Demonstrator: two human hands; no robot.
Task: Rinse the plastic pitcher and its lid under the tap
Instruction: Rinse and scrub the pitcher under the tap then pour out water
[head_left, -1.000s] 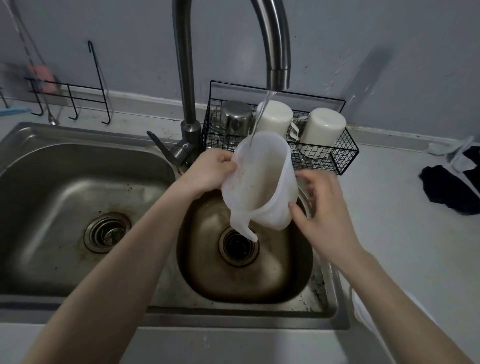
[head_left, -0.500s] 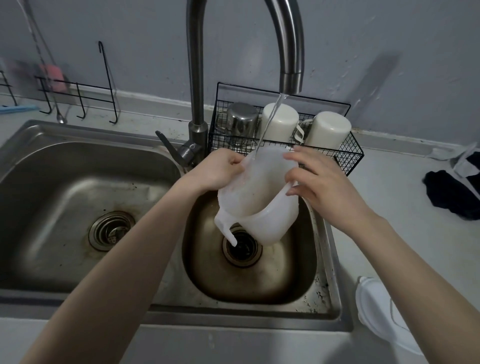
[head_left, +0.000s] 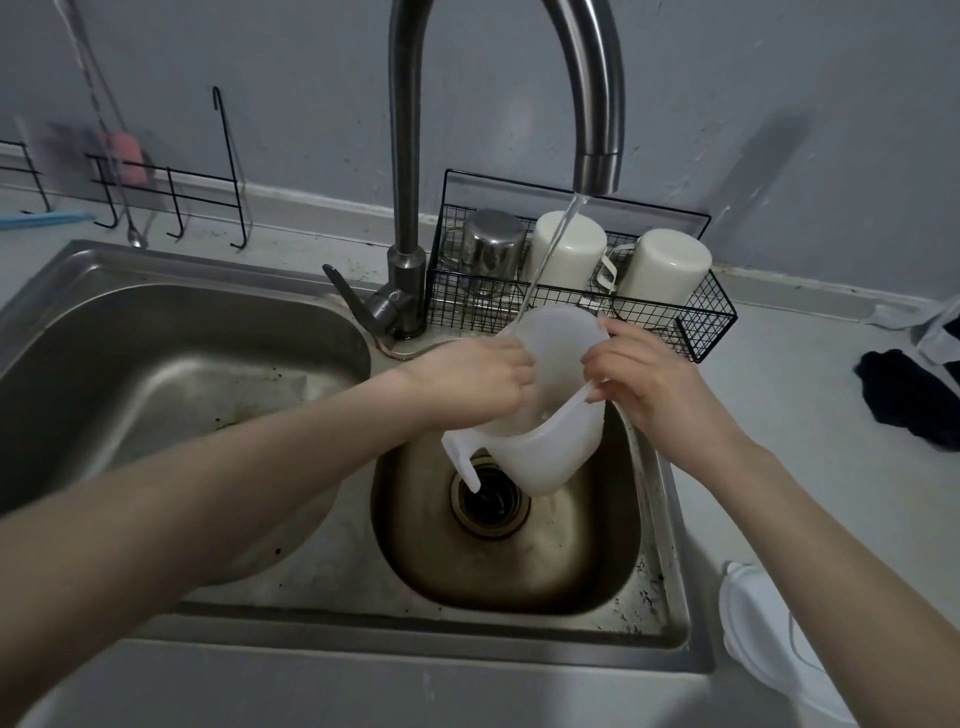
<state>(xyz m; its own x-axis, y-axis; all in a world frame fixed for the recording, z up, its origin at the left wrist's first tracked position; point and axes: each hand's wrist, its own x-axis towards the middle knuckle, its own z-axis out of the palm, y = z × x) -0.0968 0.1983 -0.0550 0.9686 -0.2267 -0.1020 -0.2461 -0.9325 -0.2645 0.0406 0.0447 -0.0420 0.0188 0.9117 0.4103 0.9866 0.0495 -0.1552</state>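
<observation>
White plastic lid (head_left: 763, 639) lies at lower right on the counter. Mid-frame, above the small basin's drain (head_left: 490, 500), your left hand (head_left: 470, 382) and right hand (head_left: 652, 382) close their fingers on the rim of the tilted translucent pitcher (head_left: 545, 441). Water from the tap (head_left: 597, 166) streams in.

Translucent white pitcher (head_left: 550, 447), black wire basket (head_left: 696, 338), cream cups (head_left: 665, 270), steel-grey sink (head_left: 156, 343)

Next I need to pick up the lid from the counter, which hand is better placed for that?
Right, probably. The lid lies on the counter beside the sink's right edge, just under the right forearm. The left hand is reaching into the pitcher, across the sink from the lid; the right hand only grips its rim.
</observation>
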